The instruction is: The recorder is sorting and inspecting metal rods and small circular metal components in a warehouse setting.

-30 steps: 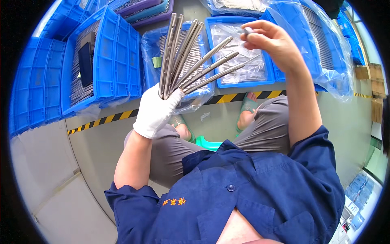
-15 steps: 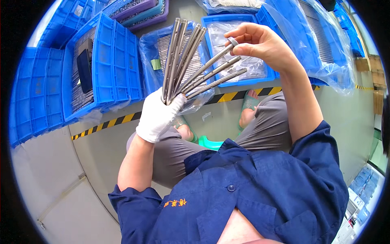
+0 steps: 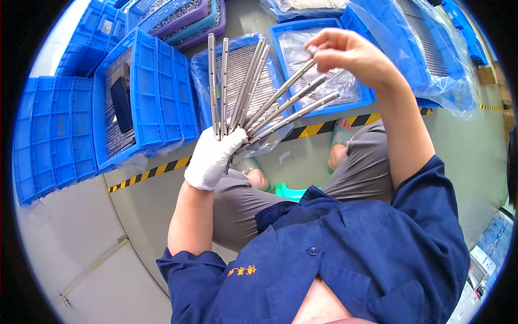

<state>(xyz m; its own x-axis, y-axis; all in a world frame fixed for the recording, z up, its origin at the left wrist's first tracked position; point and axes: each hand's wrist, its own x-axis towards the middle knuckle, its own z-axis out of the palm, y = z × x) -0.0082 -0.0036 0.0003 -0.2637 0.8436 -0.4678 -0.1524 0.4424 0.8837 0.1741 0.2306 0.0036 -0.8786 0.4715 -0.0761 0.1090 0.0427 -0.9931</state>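
Note:
My left hand (image 3: pixel 213 159), in a white glove, is closed round the lower ends of several slim metal rods (image 3: pixel 213 81). They fan out upward and to the right, and small holes show along their sides. Bare and slightly blurred, my right hand (image 3: pixel 353 58) pinches a small metal piece (image 3: pixel 312 49) between thumb and fingers. The piece is at the upper tip of one of the right-leaning rods. My fingers cover most of it, so I cannot tell whether it sits on the rod or just off it.
Behind the rods stands a plastic-lined blue crate (image 3: pixel 197 81) of similar rods. Another blue crate (image 3: pixel 368 100) is right of it. At left, a dark phone (image 3: pixel 121 103) lies in a rod-filled crate. Purple and teal baskets (image 3: pixel 216 27) hold small parts. Yellow-black tape (image 3: pixel 310 130) crosses the floor.
The rods in my left hand have spread wider apart. My right hand has turned slightly, and the round disc visible earlier is now mostly hidden by its fingers. The whole view has shifted a little.

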